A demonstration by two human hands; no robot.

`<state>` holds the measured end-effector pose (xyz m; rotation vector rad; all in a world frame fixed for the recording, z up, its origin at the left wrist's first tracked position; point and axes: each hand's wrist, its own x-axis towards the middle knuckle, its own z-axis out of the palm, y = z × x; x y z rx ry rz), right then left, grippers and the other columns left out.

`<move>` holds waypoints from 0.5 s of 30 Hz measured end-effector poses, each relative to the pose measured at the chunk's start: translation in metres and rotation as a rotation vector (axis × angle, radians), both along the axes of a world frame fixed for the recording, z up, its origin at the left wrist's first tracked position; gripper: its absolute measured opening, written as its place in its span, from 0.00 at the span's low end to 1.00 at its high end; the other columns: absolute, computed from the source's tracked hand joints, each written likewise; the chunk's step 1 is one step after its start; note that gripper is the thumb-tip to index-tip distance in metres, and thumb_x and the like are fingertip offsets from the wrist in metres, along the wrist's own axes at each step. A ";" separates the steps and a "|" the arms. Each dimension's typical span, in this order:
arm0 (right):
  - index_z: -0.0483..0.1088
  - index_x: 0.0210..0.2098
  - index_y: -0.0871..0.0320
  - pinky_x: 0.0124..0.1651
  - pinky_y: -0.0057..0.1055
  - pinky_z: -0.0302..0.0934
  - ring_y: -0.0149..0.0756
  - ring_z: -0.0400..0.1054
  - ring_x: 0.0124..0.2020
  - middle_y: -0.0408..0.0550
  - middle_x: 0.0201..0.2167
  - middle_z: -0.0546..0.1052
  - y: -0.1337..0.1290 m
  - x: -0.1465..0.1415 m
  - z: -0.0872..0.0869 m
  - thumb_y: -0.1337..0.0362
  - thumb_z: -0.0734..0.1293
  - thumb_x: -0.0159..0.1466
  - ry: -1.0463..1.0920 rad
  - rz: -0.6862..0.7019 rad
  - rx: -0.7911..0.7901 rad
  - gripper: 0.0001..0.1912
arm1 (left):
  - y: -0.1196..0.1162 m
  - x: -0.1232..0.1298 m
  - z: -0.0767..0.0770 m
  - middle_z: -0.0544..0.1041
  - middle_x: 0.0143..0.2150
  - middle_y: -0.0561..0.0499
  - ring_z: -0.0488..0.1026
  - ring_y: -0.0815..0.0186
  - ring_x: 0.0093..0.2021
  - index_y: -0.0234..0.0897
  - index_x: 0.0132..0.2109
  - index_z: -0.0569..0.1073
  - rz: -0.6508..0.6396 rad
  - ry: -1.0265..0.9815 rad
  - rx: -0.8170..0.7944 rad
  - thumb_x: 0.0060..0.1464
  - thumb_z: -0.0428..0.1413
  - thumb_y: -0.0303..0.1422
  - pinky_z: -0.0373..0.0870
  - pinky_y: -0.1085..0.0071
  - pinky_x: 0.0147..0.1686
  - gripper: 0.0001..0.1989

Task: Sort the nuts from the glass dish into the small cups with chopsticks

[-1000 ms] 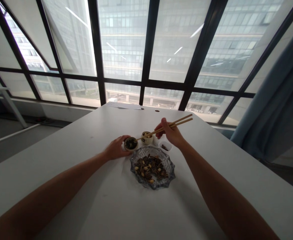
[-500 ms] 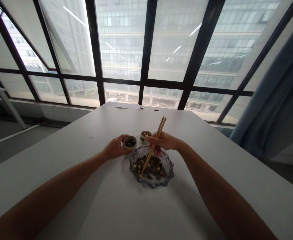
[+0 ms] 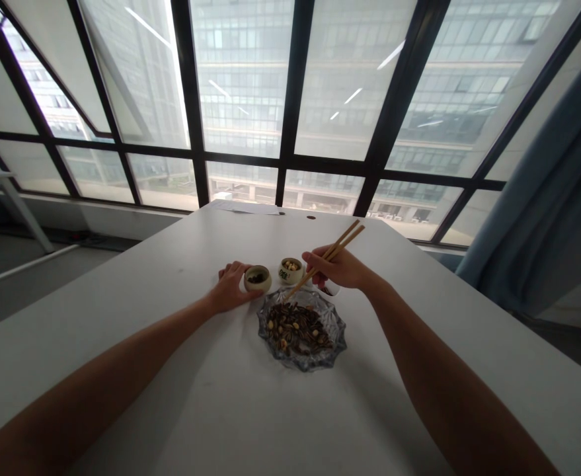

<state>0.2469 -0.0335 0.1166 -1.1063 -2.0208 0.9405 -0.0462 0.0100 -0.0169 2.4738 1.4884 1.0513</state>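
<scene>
My left hand (image 3: 231,289) is closed round a small pale cup (image 3: 258,283) with dark bits inside, beside the glass bowl's far left rim. A pair of wooden chopsticks (image 3: 326,256) is gripped in my right hand (image 3: 338,268), their tips at the far inner edge of the scalloped glass bowl (image 3: 338,340). Whether the tips pinch anything is too small to tell. Dark striped seeds (image 3: 303,327) and several pale nuts lie mixed in the bowl. Behind it stands a second small cup (image 3: 291,275) with pale nuts. A white dish (image 3: 330,289) is partly hidden under my right hand.
Everything stands on a long white table (image 3: 211,410). Papers (image 3: 245,208) lie at its far end by the windows. A blue curtain (image 3: 533,198) hangs at the right, and another white table (image 3: 17,198) is at the left.
My right hand has moved slightly right, drawing the chopstick tips from the bowl's near side to its far edge. The cup in my left hand tilts less towards me.
</scene>
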 end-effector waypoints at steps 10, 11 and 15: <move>0.73 0.24 0.60 0.22 0.23 0.66 0.31 0.72 0.19 0.46 0.18 0.77 -0.011 -0.007 0.006 0.44 0.71 0.60 -0.156 0.101 -0.020 0.24 | 0.008 -0.004 -0.004 0.74 0.52 0.42 0.70 0.50 0.54 0.40 0.58 0.71 -0.154 -0.073 0.028 0.51 0.64 0.49 0.70 0.53 0.55 0.31; 0.73 0.24 0.59 0.21 0.23 0.65 0.30 0.72 0.18 0.45 0.18 0.77 -0.011 -0.007 0.006 0.44 0.71 0.60 -0.151 0.097 -0.021 0.24 | 0.008 -0.004 -0.004 0.74 0.52 0.42 0.71 0.51 0.54 0.40 0.58 0.71 -0.159 -0.079 0.029 0.51 0.64 0.49 0.71 0.53 0.54 0.31; 0.72 0.23 0.60 0.18 0.22 0.63 0.29 0.70 0.15 0.45 0.16 0.76 -0.006 0.000 0.004 0.42 0.71 0.60 -0.082 0.065 -0.035 0.26 | 0.006 -0.003 -0.002 0.74 0.52 0.42 0.72 0.51 0.53 0.40 0.58 0.71 -0.164 -0.088 0.032 0.50 0.64 0.48 0.72 0.53 0.54 0.31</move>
